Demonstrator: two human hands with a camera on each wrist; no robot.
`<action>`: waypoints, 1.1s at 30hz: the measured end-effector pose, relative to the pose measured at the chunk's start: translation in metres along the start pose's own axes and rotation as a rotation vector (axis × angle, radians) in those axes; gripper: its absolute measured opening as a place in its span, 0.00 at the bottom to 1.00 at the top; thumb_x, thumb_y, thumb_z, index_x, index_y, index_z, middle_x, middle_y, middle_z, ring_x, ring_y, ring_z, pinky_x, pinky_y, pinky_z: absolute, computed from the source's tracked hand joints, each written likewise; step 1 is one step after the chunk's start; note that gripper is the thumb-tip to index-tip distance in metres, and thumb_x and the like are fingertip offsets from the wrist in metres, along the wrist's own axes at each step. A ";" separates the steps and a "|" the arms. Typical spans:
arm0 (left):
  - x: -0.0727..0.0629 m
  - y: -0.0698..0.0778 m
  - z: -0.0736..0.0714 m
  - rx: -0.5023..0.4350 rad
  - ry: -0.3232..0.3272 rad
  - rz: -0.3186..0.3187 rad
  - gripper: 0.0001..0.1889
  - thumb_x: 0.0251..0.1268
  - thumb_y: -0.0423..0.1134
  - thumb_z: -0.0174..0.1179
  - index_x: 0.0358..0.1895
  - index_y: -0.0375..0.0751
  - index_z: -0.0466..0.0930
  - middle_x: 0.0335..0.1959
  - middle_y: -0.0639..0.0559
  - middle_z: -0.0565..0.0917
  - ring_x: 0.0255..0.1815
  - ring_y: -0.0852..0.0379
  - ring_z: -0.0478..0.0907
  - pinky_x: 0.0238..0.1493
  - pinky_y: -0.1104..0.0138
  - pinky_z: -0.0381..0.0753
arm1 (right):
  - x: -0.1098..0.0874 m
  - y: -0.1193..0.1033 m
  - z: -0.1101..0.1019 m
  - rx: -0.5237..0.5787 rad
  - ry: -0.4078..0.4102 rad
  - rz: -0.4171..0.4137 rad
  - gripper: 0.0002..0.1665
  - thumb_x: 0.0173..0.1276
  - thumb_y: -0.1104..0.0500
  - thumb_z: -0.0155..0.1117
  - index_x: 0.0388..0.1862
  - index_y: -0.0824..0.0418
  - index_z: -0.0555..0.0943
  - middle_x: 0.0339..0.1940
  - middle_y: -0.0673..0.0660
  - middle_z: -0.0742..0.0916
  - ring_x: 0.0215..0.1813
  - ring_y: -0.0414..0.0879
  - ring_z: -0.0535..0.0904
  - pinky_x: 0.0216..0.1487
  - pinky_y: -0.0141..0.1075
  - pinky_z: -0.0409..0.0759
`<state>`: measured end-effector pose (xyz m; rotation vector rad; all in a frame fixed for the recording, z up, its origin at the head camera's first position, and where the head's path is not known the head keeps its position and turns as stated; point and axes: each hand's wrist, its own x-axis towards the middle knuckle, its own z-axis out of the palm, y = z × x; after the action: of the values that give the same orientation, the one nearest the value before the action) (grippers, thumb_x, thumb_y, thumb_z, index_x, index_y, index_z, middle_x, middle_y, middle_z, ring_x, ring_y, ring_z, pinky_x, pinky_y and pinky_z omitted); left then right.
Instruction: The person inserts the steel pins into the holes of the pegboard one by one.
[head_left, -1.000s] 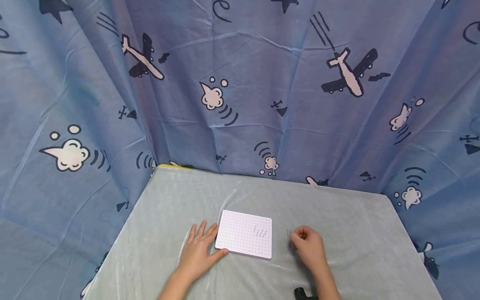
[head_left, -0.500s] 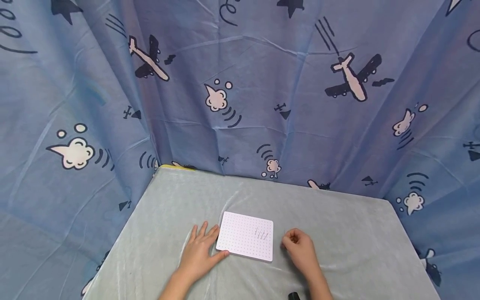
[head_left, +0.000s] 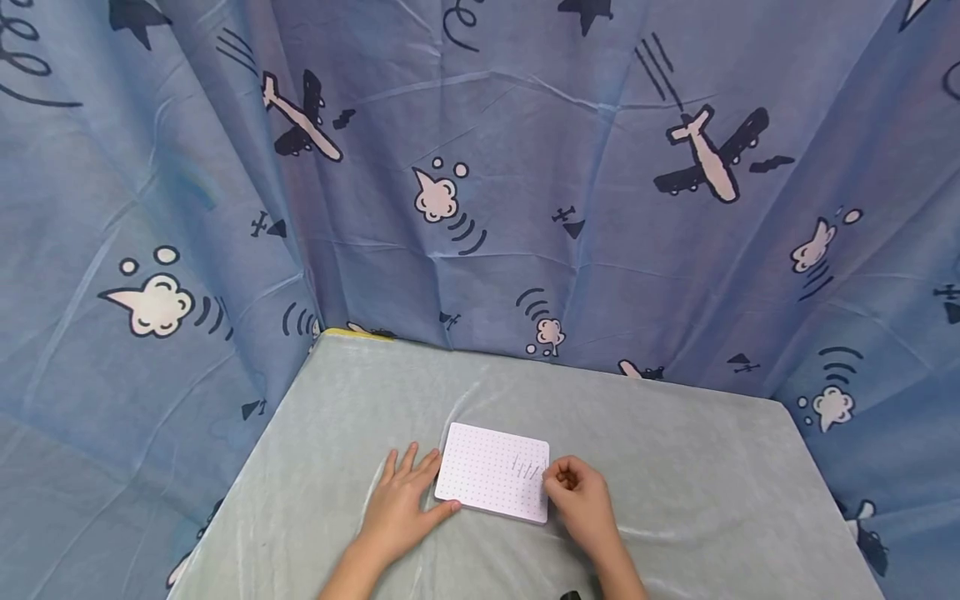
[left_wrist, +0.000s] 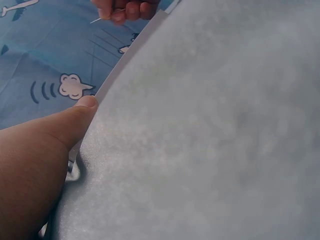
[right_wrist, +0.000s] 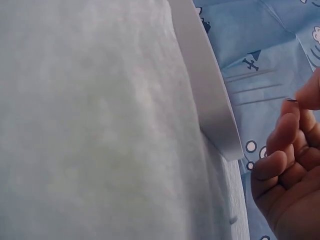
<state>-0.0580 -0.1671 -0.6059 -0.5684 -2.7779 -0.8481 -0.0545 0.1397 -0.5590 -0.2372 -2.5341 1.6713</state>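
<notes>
A white board with a grid of small holes lies on the table in the head view. Several thin metal pins stand up from its right part. My left hand has its fingers spread against the board's left side, and the thumb rests along the near edge. At the board's right edge, my right hand pinches another thin metal pin between thumb and index finger. The left wrist view shows one end of that pin poking out from the fingertips. Most of its length is hidden by the fingers.
A grey cloth covers the table. Behind it hangs a blue curtain printed with planes and clouds. A yellow strip shows at the table's far left corner. Part of a black object shows beside the right wrist.
My right hand has moved left with its pin, from the cloth beside the board to the board's right edge. The left hand keeps its place on the board. The view has shifted slightly.
</notes>
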 end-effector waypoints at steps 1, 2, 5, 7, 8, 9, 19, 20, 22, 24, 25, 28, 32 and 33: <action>0.000 0.000 0.000 -0.001 -0.006 -0.003 0.44 0.65 0.68 0.73 0.76 0.43 0.80 0.75 0.49 0.81 0.83 0.35 0.66 0.87 0.36 0.51 | 0.000 -0.001 0.001 -0.001 0.003 -0.002 0.02 0.64 0.70 0.69 0.35 0.66 0.84 0.27 0.54 0.82 0.27 0.44 0.74 0.23 0.30 0.73; 0.000 0.000 0.000 -0.003 -0.008 -0.005 0.44 0.65 0.68 0.73 0.76 0.43 0.80 0.75 0.49 0.81 0.84 0.35 0.66 0.87 0.37 0.51 | -0.001 -0.001 0.001 0.000 0.007 -0.006 0.02 0.65 0.70 0.69 0.36 0.67 0.85 0.27 0.55 0.83 0.27 0.44 0.74 0.23 0.29 0.73; 0.000 0.001 -0.001 -0.006 -0.014 -0.009 0.44 0.64 0.68 0.73 0.76 0.42 0.80 0.76 0.49 0.81 0.84 0.35 0.65 0.87 0.37 0.50 | -0.001 -0.003 0.003 0.010 0.010 -0.016 0.04 0.66 0.71 0.70 0.40 0.67 0.85 0.30 0.55 0.84 0.29 0.44 0.76 0.25 0.29 0.76; 0.000 0.001 -0.001 -0.005 -0.017 -0.009 0.44 0.65 0.68 0.72 0.76 0.42 0.80 0.76 0.49 0.80 0.84 0.35 0.65 0.87 0.37 0.50 | -0.002 -0.003 0.004 0.018 0.015 -0.028 0.07 0.67 0.72 0.70 0.43 0.67 0.86 0.32 0.55 0.85 0.31 0.44 0.77 0.27 0.28 0.76; 0.000 0.000 -0.001 -0.004 -0.020 -0.011 0.45 0.65 0.69 0.72 0.77 0.43 0.80 0.76 0.50 0.80 0.84 0.35 0.65 0.87 0.38 0.50 | -0.002 -0.003 0.004 0.020 0.017 -0.037 0.09 0.68 0.73 0.70 0.46 0.67 0.87 0.32 0.55 0.85 0.31 0.44 0.77 0.27 0.28 0.76; 0.000 0.000 -0.001 -0.003 -0.022 -0.010 0.45 0.65 0.69 0.72 0.77 0.43 0.80 0.76 0.50 0.80 0.84 0.36 0.65 0.87 0.38 0.50 | -0.002 -0.002 0.005 0.024 0.018 -0.048 0.11 0.68 0.73 0.70 0.48 0.66 0.88 0.33 0.55 0.85 0.32 0.44 0.78 0.28 0.27 0.77; 0.000 0.000 -0.003 -0.008 -0.031 -0.014 0.44 0.65 0.68 0.72 0.77 0.43 0.79 0.76 0.50 0.80 0.84 0.36 0.64 0.88 0.38 0.49 | 0.000 -0.001 0.007 0.000 0.061 -0.075 0.08 0.74 0.71 0.69 0.49 0.65 0.87 0.36 0.55 0.86 0.35 0.44 0.79 0.32 0.27 0.79; 0.000 0.000 -0.003 -0.008 -0.034 -0.015 0.44 0.65 0.68 0.72 0.77 0.43 0.79 0.76 0.50 0.80 0.84 0.36 0.64 0.88 0.38 0.48 | 0.000 -0.001 0.007 -0.001 0.066 -0.072 0.07 0.74 0.71 0.69 0.48 0.65 0.87 0.36 0.55 0.86 0.35 0.44 0.79 0.32 0.27 0.79; 0.000 0.000 -0.003 -0.011 -0.037 -0.017 0.44 0.65 0.68 0.73 0.77 0.43 0.79 0.76 0.50 0.80 0.84 0.36 0.64 0.88 0.38 0.48 | 0.001 -0.001 0.007 -0.014 0.073 -0.066 0.06 0.73 0.71 0.69 0.46 0.65 0.85 0.35 0.55 0.86 0.35 0.44 0.79 0.32 0.27 0.79; 0.000 0.000 -0.003 -0.011 -0.039 -0.017 0.44 0.65 0.67 0.73 0.77 0.43 0.79 0.76 0.50 0.80 0.84 0.36 0.64 0.88 0.38 0.48 | 0.001 0.000 0.007 -0.021 0.078 -0.067 0.06 0.72 0.71 0.70 0.45 0.65 0.84 0.34 0.55 0.86 0.34 0.45 0.79 0.31 0.28 0.79; 0.000 0.000 -0.003 -0.010 -0.039 -0.017 0.45 0.65 0.68 0.73 0.77 0.43 0.79 0.76 0.50 0.80 0.84 0.36 0.64 0.88 0.38 0.48 | 0.001 0.000 0.008 -0.029 0.081 -0.071 0.06 0.71 0.71 0.70 0.44 0.65 0.84 0.33 0.55 0.86 0.33 0.45 0.79 0.30 0.28 0.79; 0.000 0.000 -0.002 -0.010 -0.034 -0.014 0.44 0.65 0.68 0.72 0.77 0.43 0.79 0.76 0.49 0.80 0.84 0.36 0.64 0.88 0.38 0.48 | 0.001 0.001 0.008 -0.064 0.087 -0.089 0.06 0.70 0.70 0.71 0.43 0.64 0.84 0.33 0.53 0.86 0.33 0.44 0.79 0.30 0.28 0.79; 0.000 -0.001 -0.002 -0.007 -0.031 -0.012 0.45 0.65 0.68 0.72 0.77 0.43 0.79 0.76 0.50 0.80 0.84 0.36 0.65 0.88 0.38 0.49 | 0.002 0.003 0.009 -0.110 0.080 -0.120 0.05 0.70 0.70 0.73 0.41 0.63 0.85 0.30 0.50 0.86 0.31 0.41 0.78 0.30 0.28 0.78; 0.000 -0.001 -0.002 -0.007 -0.031 -0.013 0.45 0.65 0.69 0.72 0.77 0.43 0.79 0.76 0.50 0.80 0.84 0.36 0.65 0.88 0.38 0.49 | 0.002 0.004 0.009 -0.117 0.075 -0.127 0.05 0.69 0.69 0.73 0.40 0.63 0.86 0.30 0.50 0.86 0.31 0.41 0.78 0.29 0.27 0.77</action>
<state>-0.0586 -0.1690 -0.6046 -0.5703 -2.8101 -0.8585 -0.0574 0.1336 -0.5659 -0.1418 -2.5366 1.4440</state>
